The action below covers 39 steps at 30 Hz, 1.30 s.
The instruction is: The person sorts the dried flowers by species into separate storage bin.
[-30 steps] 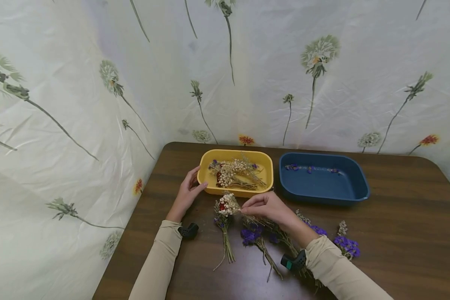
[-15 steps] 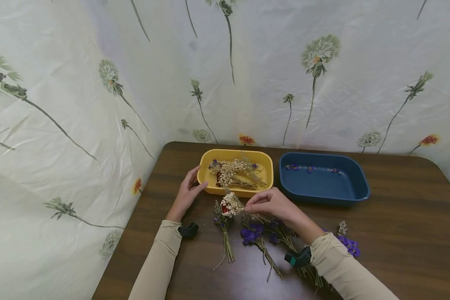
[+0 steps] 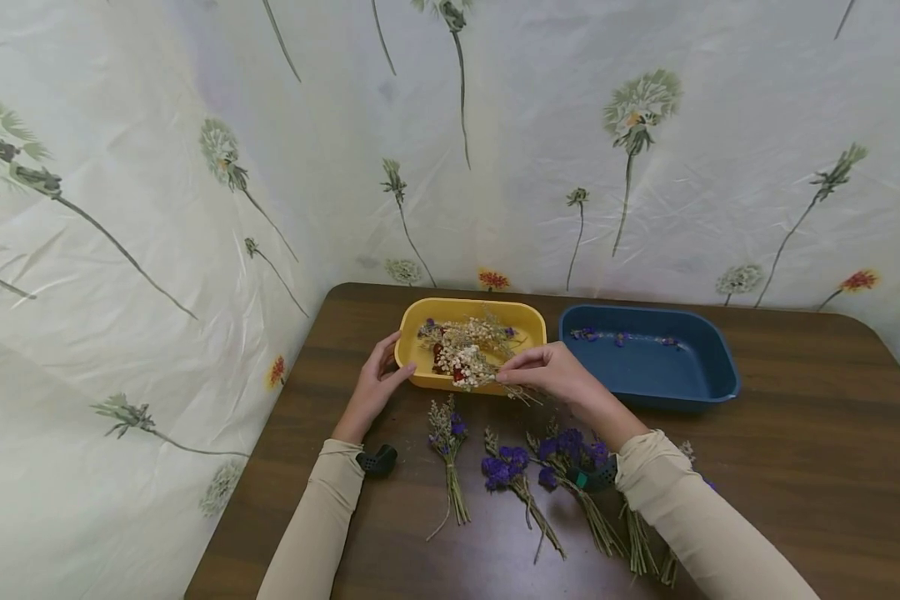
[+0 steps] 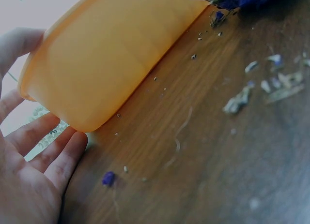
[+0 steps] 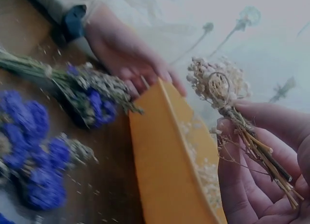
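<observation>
Pinching a cream bouquet [image 5: 218, 81], right fingers [image 5: 271, 118] (left fingers [image 4: 34, 132], spread, against the yellow tray [image 4: 106, 54]).

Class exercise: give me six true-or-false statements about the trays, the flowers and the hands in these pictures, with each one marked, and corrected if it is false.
1. In the head view, the blue tray stands right of the yellow tray. True.
2. The blue tray is packed with bouquets. False: it holds only small purple flower bits.
3. The right hand pinches a white-flowered dried bouquet by its stems. True.
4. Neither hand touches the yellow tray. False: the left hand touches it.
5. Purple-flowered bundles lie on the wood-grain table. True.
6. The yellow tray has nothing in it. False: other dried flowers lie inside.
</observation>
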### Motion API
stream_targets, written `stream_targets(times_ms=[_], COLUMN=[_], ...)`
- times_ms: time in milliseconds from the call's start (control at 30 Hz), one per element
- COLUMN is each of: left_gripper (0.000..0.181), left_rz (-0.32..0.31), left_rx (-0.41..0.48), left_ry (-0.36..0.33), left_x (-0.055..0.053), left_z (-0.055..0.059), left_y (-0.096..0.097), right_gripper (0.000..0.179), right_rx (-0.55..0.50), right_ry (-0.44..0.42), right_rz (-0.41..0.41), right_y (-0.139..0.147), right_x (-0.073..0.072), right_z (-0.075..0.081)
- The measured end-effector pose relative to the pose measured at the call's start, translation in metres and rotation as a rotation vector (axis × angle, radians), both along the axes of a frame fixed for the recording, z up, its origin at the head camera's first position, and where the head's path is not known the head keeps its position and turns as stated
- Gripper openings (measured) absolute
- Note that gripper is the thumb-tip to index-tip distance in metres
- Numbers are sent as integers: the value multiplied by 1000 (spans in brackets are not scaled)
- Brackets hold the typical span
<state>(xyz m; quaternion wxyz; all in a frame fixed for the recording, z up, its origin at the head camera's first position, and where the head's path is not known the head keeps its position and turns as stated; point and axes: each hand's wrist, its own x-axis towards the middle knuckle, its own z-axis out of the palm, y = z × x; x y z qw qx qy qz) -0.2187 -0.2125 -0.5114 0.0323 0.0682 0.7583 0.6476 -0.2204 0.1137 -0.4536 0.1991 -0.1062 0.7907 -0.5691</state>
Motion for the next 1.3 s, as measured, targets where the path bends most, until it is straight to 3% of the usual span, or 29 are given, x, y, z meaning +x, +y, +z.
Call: stream_targets(times_ms=[267,800,1033,1300], left_gripper=[67,67,68,67], left_rz=[1,8,6,13], left_rx=[1,2,1,-2], left_ry=[-1,-21,-24,-30], left_x=[1,-1,0,-1], left_z=[1,1,0,1], left_y=[0,1,0,1], right_gripper=[30,17,16,13], right_rx=[98,269,394,497], right_ry=[26,147,218,232], right_rz=[-45,-6,64,185], right_y=[-4,-23,-31,-37], right_x=[-23,-61,-72,-81], right_z=[10,6,6,10])
